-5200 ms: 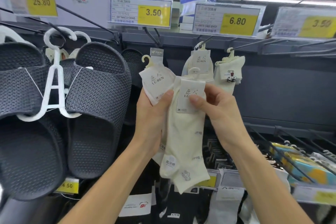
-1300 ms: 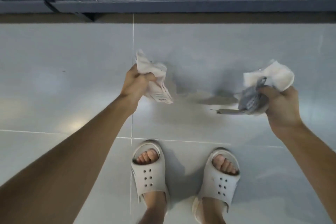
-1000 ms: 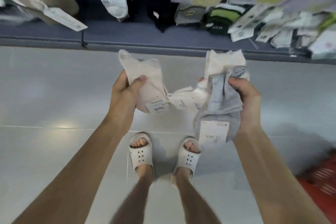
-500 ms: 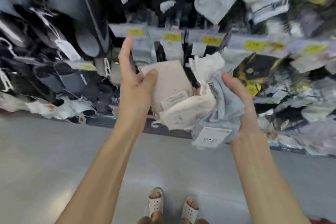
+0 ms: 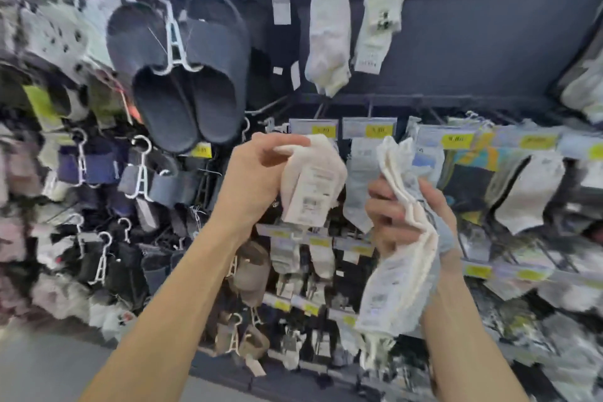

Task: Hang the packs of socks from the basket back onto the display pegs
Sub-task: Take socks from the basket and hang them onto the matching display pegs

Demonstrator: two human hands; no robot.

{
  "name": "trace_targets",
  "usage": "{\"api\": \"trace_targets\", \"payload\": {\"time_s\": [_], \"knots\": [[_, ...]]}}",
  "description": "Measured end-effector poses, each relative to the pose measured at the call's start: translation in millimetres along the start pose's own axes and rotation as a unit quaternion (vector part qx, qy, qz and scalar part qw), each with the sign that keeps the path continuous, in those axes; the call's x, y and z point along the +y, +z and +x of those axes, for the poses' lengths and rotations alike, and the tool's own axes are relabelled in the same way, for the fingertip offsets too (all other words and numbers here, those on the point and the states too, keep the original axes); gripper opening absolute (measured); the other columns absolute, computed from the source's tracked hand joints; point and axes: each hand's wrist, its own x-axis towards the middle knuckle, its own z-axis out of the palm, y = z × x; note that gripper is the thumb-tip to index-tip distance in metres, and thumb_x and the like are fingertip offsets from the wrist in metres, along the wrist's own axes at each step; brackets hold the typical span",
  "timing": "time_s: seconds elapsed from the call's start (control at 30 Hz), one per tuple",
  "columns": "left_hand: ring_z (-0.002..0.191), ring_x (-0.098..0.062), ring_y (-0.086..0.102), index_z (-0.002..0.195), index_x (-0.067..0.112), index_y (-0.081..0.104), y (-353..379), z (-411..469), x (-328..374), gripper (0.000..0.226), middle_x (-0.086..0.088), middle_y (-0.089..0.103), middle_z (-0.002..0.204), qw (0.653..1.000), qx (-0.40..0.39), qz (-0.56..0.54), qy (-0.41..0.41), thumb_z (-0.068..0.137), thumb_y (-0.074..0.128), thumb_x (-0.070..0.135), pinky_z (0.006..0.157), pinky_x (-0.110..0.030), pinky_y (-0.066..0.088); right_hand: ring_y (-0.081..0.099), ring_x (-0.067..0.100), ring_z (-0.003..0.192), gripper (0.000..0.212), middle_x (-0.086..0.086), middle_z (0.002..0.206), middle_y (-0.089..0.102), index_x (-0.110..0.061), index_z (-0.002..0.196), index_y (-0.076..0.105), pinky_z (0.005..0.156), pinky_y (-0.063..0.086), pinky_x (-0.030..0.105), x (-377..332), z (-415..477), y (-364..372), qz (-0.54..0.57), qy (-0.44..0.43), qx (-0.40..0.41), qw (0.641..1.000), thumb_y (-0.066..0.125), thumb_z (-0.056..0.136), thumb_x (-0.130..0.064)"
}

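My left hand (image 5: 253, 181) grips a pale pink pack of socks (image 5: 311, 179) with a white barcode label, held up in front of the display. My right hand (image 5: 404, 217) grips a bunch of packs, cream socks (image 5: 399, 258) in front and a grey-blue pack (image 5: 443, 232) behind, hanging down from my fist. Two cream packs of socks hang on upper pegs, one larger (image 5: 328, 33) and one with a small picture (image 5: 378, 23). The basket is out of sight.
Dark grey slippers (image 5: 182, 68) hang on a white hanger at upper left. Rows of socks and slippers with yellow price tags (image 5: 378, 130) fill the rack below and to both sides. Bare dark back panel (image 5: 473, 39) lies at upper right. Grey floor at lower left.
My view has swung up from the floor to the display. Both hands have risen with the packs and moved slightly apart; the left hand now curls round the pink pack.
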Motion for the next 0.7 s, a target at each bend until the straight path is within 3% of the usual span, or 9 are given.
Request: {"api": "trace_targets", "payload": {"time_s": [0.1, 0.2, 0.23, 0.27, 0.33, 0.4, 0.47, 0.53, 0.7], "knots": [[0.092, -0.012, 0.066, 0.078, 0.023, 0.075, 7, 14, 19, 0.004, 0.001, 0.068, 0.100, 0.991, 0.045, 0.114, 0.062, 0.077, 0.074, 0.020, 0.078, -0.021, 0.048, 0.013, 0.003, 0.053, 0.029, 0.010, 0.088, 0.043, 0.006, 0.110, 0.052, 0.056, 0.043, 0.022, -15, -1, 16, 0.000, 0.002, -0.047, 0.999, 0.056, 0.098, -0.020], [0.123, -0.002, 0.045, 0.062, 0.033, 0.063, 11, 22, 29, 0.027, 0.015, 0.042, 0.130, 0.952, 0.096, 0.257, 0.136, 0.086, 0.073, 0.031, 0.098, -0.012, 0.033, 0.013, 0.004, 0.050, 0.028, 0.010, 0.089, 0.052, 0.002, 0.106, 0.054, 0.053, 0.046, 0.018, -25, -2, 25, -0.012, -0.014, -0.073, 0.997, 0.059, 0.095, -0.023], [0.122, 0.007, 0.044, 0.060, 0.031, 0.062, 12, 23, 33, 0.029, 0.021, 0.041, 0.132, 0.950, 0.094, 0.265, 0.134, 0.088, 0.069, 0.033, 0.099, -0.012, 0.033, 0.015, 0.007, 0.049, 0.027, 0.009, 0.087, 0.052, 0.001, 0.103, 0.054, 0.052, 0.048, 0.018, -28, -4, 28, -0.011, -0.016, -0.075, 0.997, 0.061, 0.094, -0.023], [0.106, 0.016, 0.049, 0.059, 0.028, 0.064, 13, 23, 37, 0.029, 0.027, 0.050, 0.122, 0.954, 0.081, 0.265, 0.116, 0.087, 0.065, 0.034, 0.092, -0.013, 0.039, 0.017, 0.008, 0.050, 0.026, 0.005, 0.082, 0.046, 0.000, 0.101, 0.055, 0.051, 0.051, 0.018, -31, -5, 30, -0.008, -0.019, -0.072, 0.997, 0.064, 0.092, -0.022], [0.061, 0.006, 0.050, 0.054, 0.023, 0.056, 17, 23, 36, 0.029, 0.026, 0.058, 0.070, 0.966, 0.062, 0.245, 0.057, 0.081, 0.053, 0.034, 0.059, -0.016, 0.043, 0.021, 0.007, 0.049, 0.027, -0.003, 0.077, 0.031, -0.004, 0.096, 0.053, 0.047, 0.053, 0.021, -36, -9, 31, 0.002, -0.035, -0.052, 0.998, 0.072, 0.086, -0.019], [0.056, -0.004, 0.053, 0.064, 0.019, 0.064, 21, 22, 36, 0.027, 0.018, 0.062, 0.061, 0.982, 0.036, 0.184, -0.015, 0.080, 0.046, 0.031, 0.050, -0.019, 0.045, 0.037, 0.007, 0.049, 0.031, -0.002, 0.072, 0.035, -0.003, 0.096, 0.055, 0.045, 0.054, 0.025, -43, -12, 31, 0.007, -0.056, -0.032, 0.998, 0.078, 0.080, -0.017], [0.084, -0.023, 0.072, 0.094, 0.020, 0.078, 25, 21, 32, 0.035, 0.002, 0.078, 0.090, 0.991, -0.004, 0.091, -0.096, 0.089, 0.043, 0.021, 0.074, -0.039, 0.059, 0.058, 0.017, 0.055, 0.030, 0.008, 0.073, 0.053, 0.001, 0.098, 0.056, 0.048, 0.056, 0.028, -50, -16, 31, 0.014, -0.080, -0.022, 0.996, 0.076, 0.081, -0.015], [0.099, -0.040, 0.070, 0.112, 0.010, 0.072, 25, 20, 28, 0.033, -0.020, 0.074, 0.106, 0.985, -0.013, 0.041, -0.168, 0.097, 0.043, 0.017, 0.089, -0.056, 0.054, 0.065, 0.022, 0.058, 0.029, 0.013, 0.075, 0.061, -0.001, 0.097, 0.054, 0.050, 0.057, 0.031, -52, -19, 34, 0.013, -0.090, -0.002, 0.996, 0.074, 0.083, -0.017], [0.094, -0.027, 0.069, 0.121, 0.004, 0.061, 24, 10, 11, 0.029, -0.021, 0.071, 0.114, 0.973, -0.059, -0.071, -0.210, 0.101, 0.042, 0.004, 0.081, -0.044, 0.055, 0.067, 0.019, 0.059, 0.026, 0.006, 0.068, 0.066, -0.008, 0.089, 0.061, 0.053, 0.057, 0.032, -53, -14, 36, -0.015, -0.135, 0.110, 0.985, 0.058, 0.091, -0.034]]}}
